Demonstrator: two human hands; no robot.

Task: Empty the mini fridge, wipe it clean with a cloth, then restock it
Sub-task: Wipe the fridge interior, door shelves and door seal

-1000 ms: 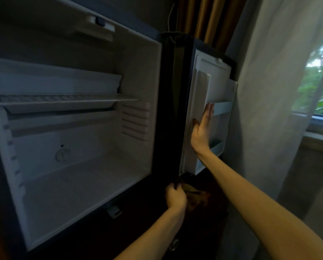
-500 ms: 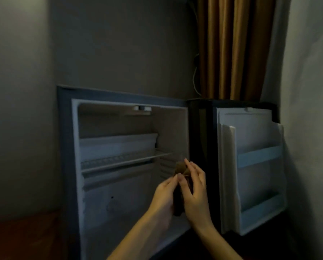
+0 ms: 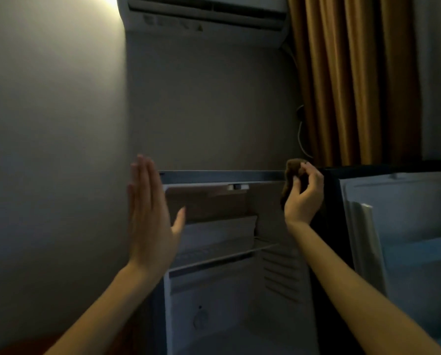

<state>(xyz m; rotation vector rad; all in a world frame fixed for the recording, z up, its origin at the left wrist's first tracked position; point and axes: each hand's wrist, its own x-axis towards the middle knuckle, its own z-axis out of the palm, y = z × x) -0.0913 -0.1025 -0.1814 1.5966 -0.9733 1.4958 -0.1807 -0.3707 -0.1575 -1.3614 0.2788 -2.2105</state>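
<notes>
Parting from shared hold of half-second back: left hand (image 3: pixel 150 216) off cloth (image 3: pixel 292 170), raised flat, fingers straight, empty; right hand (image 3: pixel 302 198) alone pinching cloth at upper right corner of mini fridge (image 3: pixel 222 173). Interior bare, door (image 3: pixel 406 226) open: wiping likely underway, restock pending.

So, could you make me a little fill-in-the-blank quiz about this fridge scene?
The right hand grips a brown ___.
The left hand holds ___.
The door of the mini fridge stands ___.
Missing words: cloth; nothing; open.
</notes>
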